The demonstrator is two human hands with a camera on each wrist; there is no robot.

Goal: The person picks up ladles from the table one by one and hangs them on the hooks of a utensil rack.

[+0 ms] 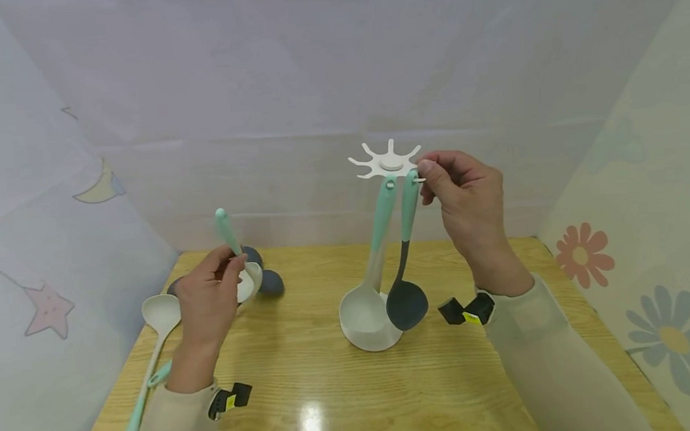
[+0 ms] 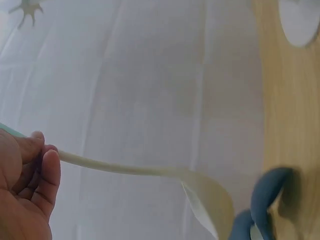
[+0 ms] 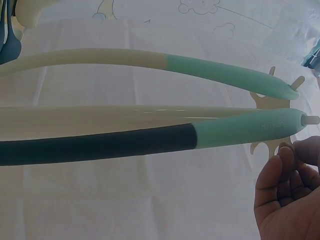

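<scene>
In the head view, pinches a pale utensil [image 1: 227,230] in the left hand [image 1: 212,295], well apart from the white rack [image 1: 392,165], and an arm of that rack in the right hand [image 1: 474,194]. Has a beige ladle [image 1: 359,313] and a dark ladle [image 1: 408,306] hung already; apparently leaves a pale spoon [image 1: 161,312] and dark utensils [image 1: 272,283] on the counter [image 1: 332,388]. In the left wrist view, grips that utensil, not yet hung, by its shaft. In the right wrist view, shows both ladle handles [image 3: 250,127] threaded on rack arms.

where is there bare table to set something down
The table is bare between the left sleeve and the white base, and from the base's front toward the right sleeve. The left side is crowded: a white utensil and dark heads lie by the left grip.
</scene>
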